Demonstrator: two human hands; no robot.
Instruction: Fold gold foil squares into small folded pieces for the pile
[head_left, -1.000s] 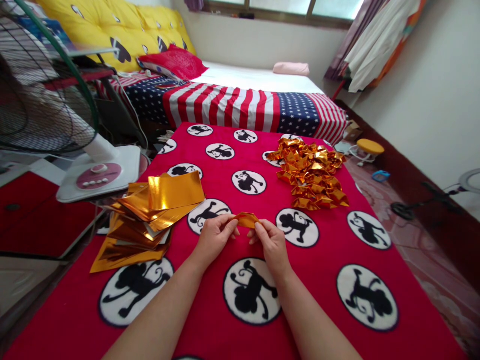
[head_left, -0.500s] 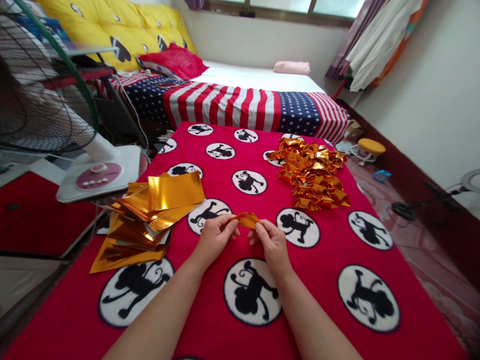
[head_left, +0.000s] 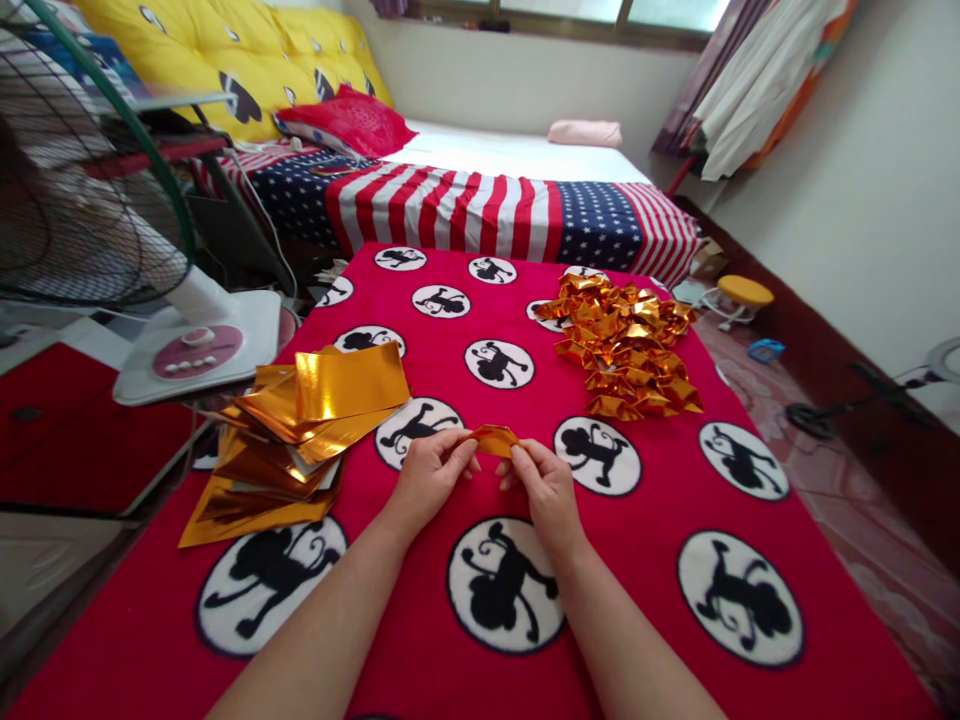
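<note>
A small folded piece of gold foil paper (head_left: 496, 439) is stretched between my two hands, just above the red cloth. My left hand (head_left: 435, 466) pinches its left end between thumb and fingers. At the right end, my right hand (head_left: 541, 482) grips it the same way. To the left lies a loose stack of flat gold foil sheets (head_left: 352, 381), fanned unevenly. A heap of folded gold foil pieces (head_left: 630, 345) covers the far right of the cloth. My fingers hide both tips of the held piece.
The red cloth with monkey prints (head_left: 630, 600) covers the table. A fan (head_left: 202, 335) stands close on the left. Behind the table is a bed with a striped and starred cover (head_left: 487, 210). A yellow stool (head_left: 744, 291) sits on the floor to the right.
</note>
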